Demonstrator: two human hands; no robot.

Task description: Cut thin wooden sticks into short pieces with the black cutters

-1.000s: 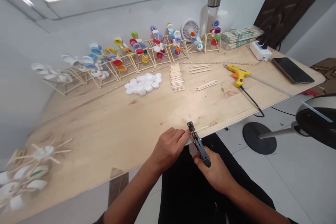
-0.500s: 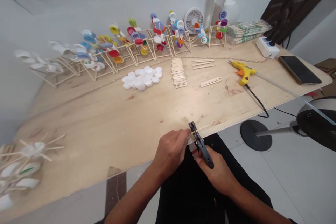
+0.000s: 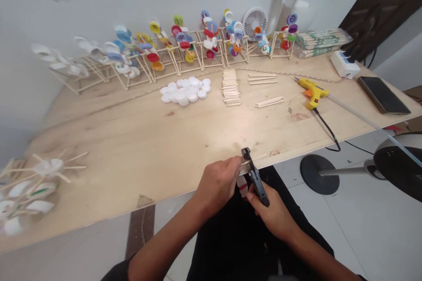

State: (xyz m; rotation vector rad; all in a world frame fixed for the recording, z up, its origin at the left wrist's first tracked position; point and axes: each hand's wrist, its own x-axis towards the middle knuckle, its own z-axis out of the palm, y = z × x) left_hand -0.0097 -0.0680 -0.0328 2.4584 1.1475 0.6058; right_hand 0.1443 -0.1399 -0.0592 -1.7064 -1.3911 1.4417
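Observation:
My left hand (image 3: 219,182) is closed, pinching a thin wooden stick (image 3: 261,157) at the front edge of the table. The stick passes through the jaws of dark grey pliers (image 3: 256,180), and its free end sticks out to the right. My right hand (image 3: 275,210) is wrapped around the pliers' handles, just over the edge above my lap. Whether the jaws bite into the stick is too small to tell. Further back lie a stack of short sticks (image 3: 231,88), two small groups of loose sticks (image 3: 269,102) and a cluster of white bottle caps (image 3: 186,91).
Along the wall stand several stick frames with coloured cap wheels (image 3: 184,46). A yellow glue gun (image 3: 312,92), a phone (image 3: 384,94), a power adapter (image 3: 344,65) and packed sticks (image 3: 323,43) are at the right. Cap-and-stick wheels (image 3: 49,167) lie at the left edge.
The view has shifted slightly, so the table's contents appear further right. Both hands keep the same grip on the stick and the pliers.

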